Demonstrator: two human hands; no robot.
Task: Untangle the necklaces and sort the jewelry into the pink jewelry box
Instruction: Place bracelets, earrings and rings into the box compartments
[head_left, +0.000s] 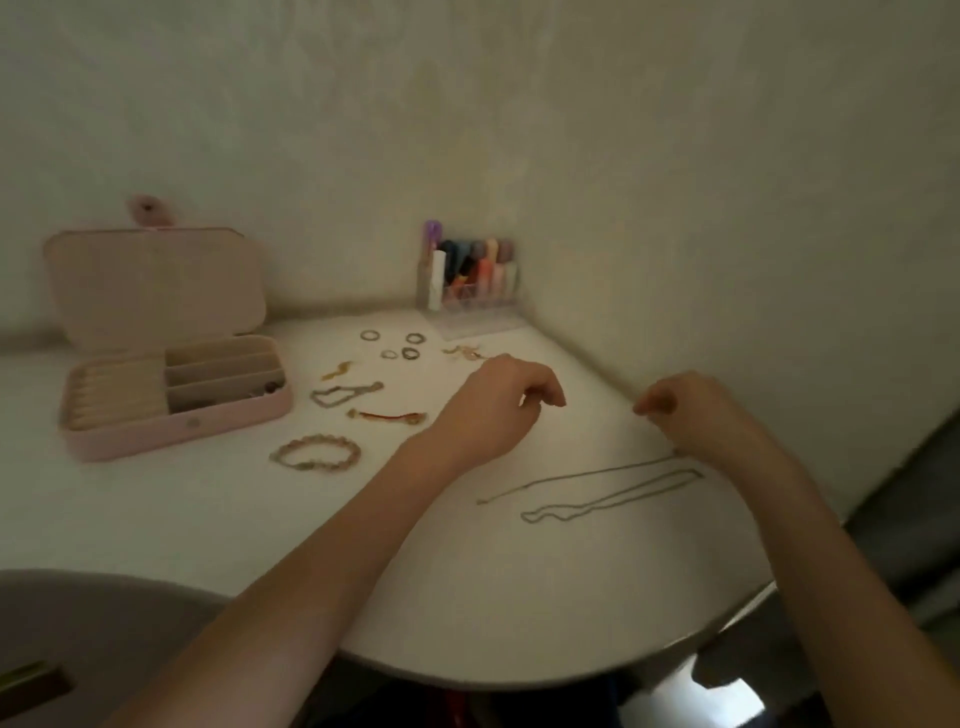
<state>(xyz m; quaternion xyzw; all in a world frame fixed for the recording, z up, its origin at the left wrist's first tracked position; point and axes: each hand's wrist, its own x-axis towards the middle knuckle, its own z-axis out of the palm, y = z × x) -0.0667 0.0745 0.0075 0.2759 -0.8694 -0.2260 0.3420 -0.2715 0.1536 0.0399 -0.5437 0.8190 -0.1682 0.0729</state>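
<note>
Risk: the two chains (592, 491) at lower right lie close beside each other near the table (493, 613) edge; a dragging wrist could re-tangle them or sweep them off.
Hands: left hand (493, 405) and right hand (696, 415), centre frame, apart, fingers curled as if pinching; whether a thin chain runs between them I cannot tell.
Bracelets: three, centre left, beaded one (316, 451) nearest.
Rings: four (397, 345), further back.
Box: one pink box (171, 400), open, upper left.

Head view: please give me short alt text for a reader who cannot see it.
Two bare hands, left hand and right hand, hover with pinched fingers over a white table. Two thin chains lie stretched out below them; an open pink jewelry box, bracelets and rings sit farther left.
</note>
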